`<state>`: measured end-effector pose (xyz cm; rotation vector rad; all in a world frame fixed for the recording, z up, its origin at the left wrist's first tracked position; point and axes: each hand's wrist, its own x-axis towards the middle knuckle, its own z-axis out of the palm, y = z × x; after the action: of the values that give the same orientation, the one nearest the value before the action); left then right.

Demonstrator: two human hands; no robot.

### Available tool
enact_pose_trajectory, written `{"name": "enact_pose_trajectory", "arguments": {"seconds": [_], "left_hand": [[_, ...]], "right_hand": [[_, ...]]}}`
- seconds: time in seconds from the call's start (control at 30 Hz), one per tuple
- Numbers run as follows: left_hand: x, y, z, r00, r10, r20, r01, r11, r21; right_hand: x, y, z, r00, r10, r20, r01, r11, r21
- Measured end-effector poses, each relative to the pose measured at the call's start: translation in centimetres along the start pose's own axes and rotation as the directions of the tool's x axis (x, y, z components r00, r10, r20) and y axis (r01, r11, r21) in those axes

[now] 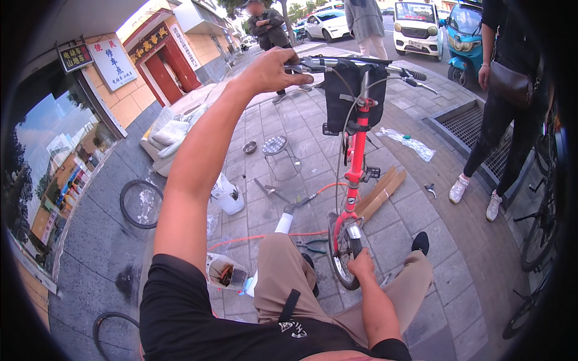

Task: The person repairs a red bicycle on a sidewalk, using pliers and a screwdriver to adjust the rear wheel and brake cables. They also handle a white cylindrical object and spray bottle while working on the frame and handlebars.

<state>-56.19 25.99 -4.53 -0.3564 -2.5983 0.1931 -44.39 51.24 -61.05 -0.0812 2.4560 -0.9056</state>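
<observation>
Left hand half-curled at silver metal handlebar, contact unclear | black rubber tyre gripped by right hand, lower centre | red-framed bicycle, right of centre, best kept upright and steadied

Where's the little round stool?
In the head view, the round blue-and-white patterned stool stands left of the red bicycle, beside a round grey bowl.
</observation>
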Motion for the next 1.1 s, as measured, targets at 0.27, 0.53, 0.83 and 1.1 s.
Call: {"name": "enact_pose_trajectory", "arguments": {"seconds": [0.27,0.53,0.83,1.1], "left_hand": [[-1.3,0.0,2.0,0.933,0.22,-0.284,-0.153,0.958,0.243],[-2.2,0.5,3.8,0.888,0.103,-0.449,-0.025,0.984,0.176],[-4.0,1.7,1.8,0.96,-0.111,-0.256,-0.022,0.885,-0.465],[-4.2,-0.7,2.9,0.933,0.094,-0.348,-0.223,0.91,-0.351]], "right_hand": [[0.4,0.4,0.5,1.0,-0.012,0.002,0.012,1.0,-0.002],[0.0,0.3,-0.1,0.999,-0.032,0.022,0.031,0.999,0.033],[2.3,1.3,-1.1,0.995,-0.057,0.086,0.064,0.995,-0.081],[-3.5,-15.2,-22.9,0.721,-0.606,-0.336,0.629,0.776,-0.048]]}}
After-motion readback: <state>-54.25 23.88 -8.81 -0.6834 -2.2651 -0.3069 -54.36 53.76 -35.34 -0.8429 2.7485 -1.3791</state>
